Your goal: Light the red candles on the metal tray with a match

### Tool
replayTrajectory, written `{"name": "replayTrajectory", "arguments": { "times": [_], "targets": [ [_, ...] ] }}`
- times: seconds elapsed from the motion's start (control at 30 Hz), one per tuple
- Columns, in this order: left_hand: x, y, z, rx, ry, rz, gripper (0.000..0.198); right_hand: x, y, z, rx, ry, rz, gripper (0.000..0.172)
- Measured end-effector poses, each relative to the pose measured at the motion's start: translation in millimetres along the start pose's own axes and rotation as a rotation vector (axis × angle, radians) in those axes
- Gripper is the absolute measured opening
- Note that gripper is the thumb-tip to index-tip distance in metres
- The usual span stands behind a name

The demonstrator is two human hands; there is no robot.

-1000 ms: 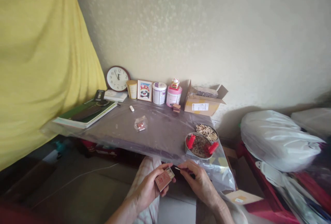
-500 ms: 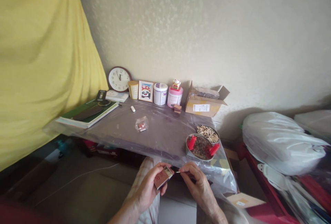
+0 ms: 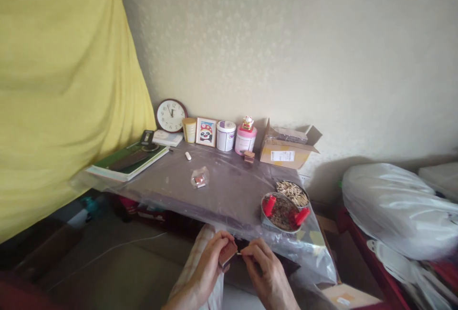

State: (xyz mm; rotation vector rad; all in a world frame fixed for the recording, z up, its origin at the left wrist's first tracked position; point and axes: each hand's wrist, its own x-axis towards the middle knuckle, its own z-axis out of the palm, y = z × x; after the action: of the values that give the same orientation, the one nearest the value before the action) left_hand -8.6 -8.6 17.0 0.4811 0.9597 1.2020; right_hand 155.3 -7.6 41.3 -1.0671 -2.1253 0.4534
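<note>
My left hand (image 3: 211, 264) is closed round a small reddish matchbox (image 3: 227, 255), held low in front of the table's near edge. My right hand (image 3: 263, 272) pinches a thin matchstick (image 3: 242, 253) whose tip points at the end of the box, almost touching it. Just beyond my hands, on the plastic-covered table (image 3: 229, 188), stands a round metal dish (image 3: 282, 212) with two short red candles in dark crumbs, and behind it a second dish of pale matchsticks (image 3: 294, 192).
A clock (image 3: 171, 115), a framed picture, tins (image 3: 226, 135) and an open cardboard box (image 3: 288, 149) line the wall. Books (image 3: 127, 162) lie at the table's left under a yellow curtain. A small wrapped packet (image 3: 199, 178) lies mid-table. White plastic bags (image 3: 397, 210) pile up at right.
My hands have come closer together and lower in view; the matchstick's tip now nearly meets the matchbox. The camera has tilted upward, so the table sits lower in the picture.
</note>
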Motion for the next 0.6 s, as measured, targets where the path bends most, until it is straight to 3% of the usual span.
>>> {"name": "replayTrajectory", "arguments": {
  "times": [0.23, 0.4, 0.6],
  "targets": [
    [5, -4, 4.5, -0.03, 0.019, 0.048, 0.022, 2, 11, 7, -0.019, 0.031, -0.144, 0.017],
    [13, -8, 6.6, -0.037, 0.02, 0.061, 0.034, 2, 15, 13, 0.097, 0.054, -0.107, 0.015],
    [18, -10, 4.2, -0.036, -0.081, 0.068, 0.042, 2, 18, 17, 0.181, 0.205, -0.106, 0.014]
  ]
}}
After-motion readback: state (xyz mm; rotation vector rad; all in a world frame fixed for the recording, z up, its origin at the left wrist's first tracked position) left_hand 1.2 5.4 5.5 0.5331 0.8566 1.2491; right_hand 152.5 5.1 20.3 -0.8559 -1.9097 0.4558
